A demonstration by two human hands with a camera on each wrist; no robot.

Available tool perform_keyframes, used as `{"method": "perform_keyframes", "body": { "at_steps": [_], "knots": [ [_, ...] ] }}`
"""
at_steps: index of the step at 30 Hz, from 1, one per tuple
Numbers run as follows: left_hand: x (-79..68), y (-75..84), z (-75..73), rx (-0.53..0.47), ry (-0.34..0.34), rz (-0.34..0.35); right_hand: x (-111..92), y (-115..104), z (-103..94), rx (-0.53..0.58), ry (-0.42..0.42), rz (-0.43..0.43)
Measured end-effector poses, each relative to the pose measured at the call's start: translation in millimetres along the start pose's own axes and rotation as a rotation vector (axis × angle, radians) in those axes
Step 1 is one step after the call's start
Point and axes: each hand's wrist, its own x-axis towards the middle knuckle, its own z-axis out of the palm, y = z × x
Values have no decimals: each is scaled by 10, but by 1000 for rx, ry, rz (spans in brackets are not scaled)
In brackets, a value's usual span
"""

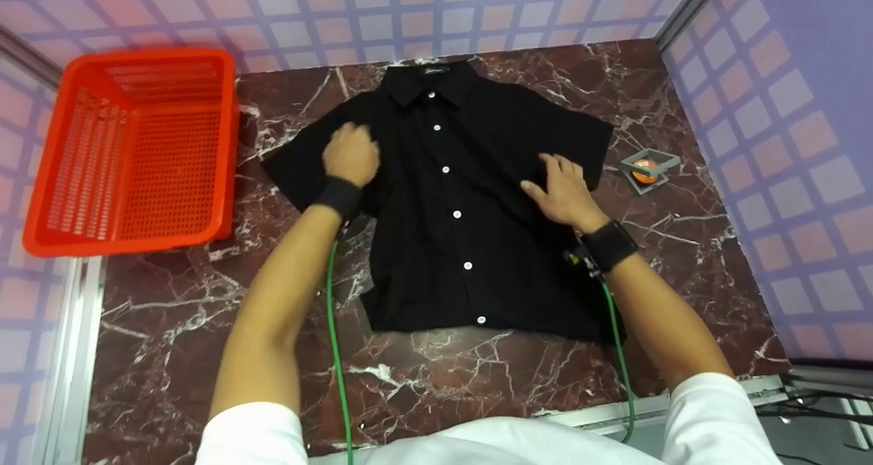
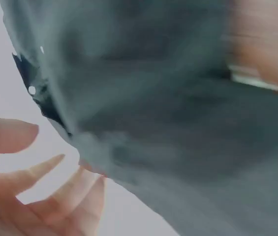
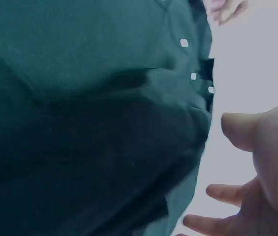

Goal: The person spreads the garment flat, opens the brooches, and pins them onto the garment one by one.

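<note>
A black short-sleeved button-up shirt (image 1: 487, 199) lies spread front up, its collar (image 1: 431, 83) at the far side and white buttons running down the middle. My left hand (image 1: 351, 155), blurred in the head view, is over the left sleeve near the armpit. In the left wrist view the thumb and fingers of the left hand (image 2: 35, 201) stand apart beside the dark cloth. Over the right side of the shirt, below the right sleeve, my right hand (image 1: 565, 191) has its thumb and fingers spread. The right wrist view shows that hand (image 3: 257, 187) with nothing between thumb and fingers.
A red plastic basket (image 1: 228, 172) stands at the left on the dark marbled tabletop (image 1: 170, 356). Right of the shirt sits a small grey frame with an orange round item (image 1: 644, 170). Green cables (image 1: 336, 342) trail from both wrists. Checkered panels enclose the back and sides.
</note>
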Motion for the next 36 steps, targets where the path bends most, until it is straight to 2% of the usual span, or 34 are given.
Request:
{"method": "perform_keyframes", "body": {
  "at_steps": [3, 6, 9, 14, 20, 23, 25, 28, 31, 33, 36],
  "knots": [
    [-220, -216, 27, 72, -20, -132, 136, -88, 84, -26, 17, -47],
    [-367, -406, 65, 98, -69, -191, 274, -191, 198, -73, 30, -107],
    [-386, -536, 111, 73, -99, -187, 393, -220, 284, -112, -2, -119],
    [-338, -721, 96, 20, -147, -166, 539, -174, 362, -139, -147, -52],
    [-313, -922, 50, 69, -196, -163, 626, -81, 361, -220, -217, -31],
    [-332, -963, 38, 73, -179, -141, 635, -53, 359, -239, -231, -36],
    [-376, -960, 40, 50, -138, -120, 635, -52, 364, -235, -237, -35],
    [-533, -929, 56, 9, -40, -86, 635, -81, 376, -224, -233, -30],
    [-793, -888, 91, -33, 46, -50, 633, -153, 397, -228, -190, -42],
    [-996, -860, 112, -50, 72, -30, 636, -230, 425, -231, -142, -78],
    [-1286, -822, 145, -71, 76, -4, 644, -378, 490, -231, -83, -162]
  ]
}}
